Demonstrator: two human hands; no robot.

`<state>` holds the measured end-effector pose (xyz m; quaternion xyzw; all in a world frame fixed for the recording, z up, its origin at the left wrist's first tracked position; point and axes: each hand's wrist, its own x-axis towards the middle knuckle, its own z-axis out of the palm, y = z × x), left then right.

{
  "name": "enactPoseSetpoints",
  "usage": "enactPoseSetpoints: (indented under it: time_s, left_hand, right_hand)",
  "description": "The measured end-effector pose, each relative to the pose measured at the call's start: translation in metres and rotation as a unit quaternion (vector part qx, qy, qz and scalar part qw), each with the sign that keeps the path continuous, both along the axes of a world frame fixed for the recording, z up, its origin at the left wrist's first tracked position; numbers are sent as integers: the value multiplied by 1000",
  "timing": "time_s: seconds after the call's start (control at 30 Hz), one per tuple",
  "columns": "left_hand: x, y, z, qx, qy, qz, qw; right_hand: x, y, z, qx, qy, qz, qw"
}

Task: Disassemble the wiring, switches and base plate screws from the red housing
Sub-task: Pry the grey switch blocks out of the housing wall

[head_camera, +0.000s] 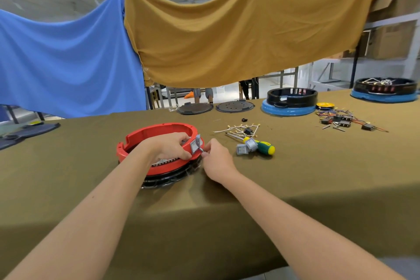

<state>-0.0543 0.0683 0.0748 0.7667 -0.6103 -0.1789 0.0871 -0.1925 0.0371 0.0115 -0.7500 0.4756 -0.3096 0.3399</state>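
Observation:
The red housing (145,136) is a ring on a black base plate (172,176) in the middle of the olive table. My left hand (169,146) reaches over the ring and grips its right wall from inside. A grey switch (195,146) stands in that wall, tilted outward. My right hand (217,159) pinches the outer edge of this switch from the right. Two loose grey switches (246,146) lie to the right beside a green and yellow screwdriver (264,146). A bundle of white wires (238,128) lies behind them.
Two blue and black housings (289,102) (385,90) stand at the back right, with coloured wires and black switches (345,119) between them. Two dark round plates (235,106) lie at the far edge. Blue and mustard cloths hang behind the table.

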Motion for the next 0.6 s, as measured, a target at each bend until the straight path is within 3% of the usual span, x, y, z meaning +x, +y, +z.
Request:
enactPoseSetpoints:
  time_s: [0.17, 0.4, 0.6]
  left_hand:
    - [1, -1, -1, 3, -2, 1, 1000]
    - [1, -2, -4, -4, -4, 7, 1000]
    - [3, -2, -4, -4, -26, 4, 1000]
  right_hand:
    - [4, 3, 0, 15, -7, -8, 1000]
    - [44, 25, 0, 150, -219, -100, 959]
    - [36, 21, -2, 126, -180, -66, 973]
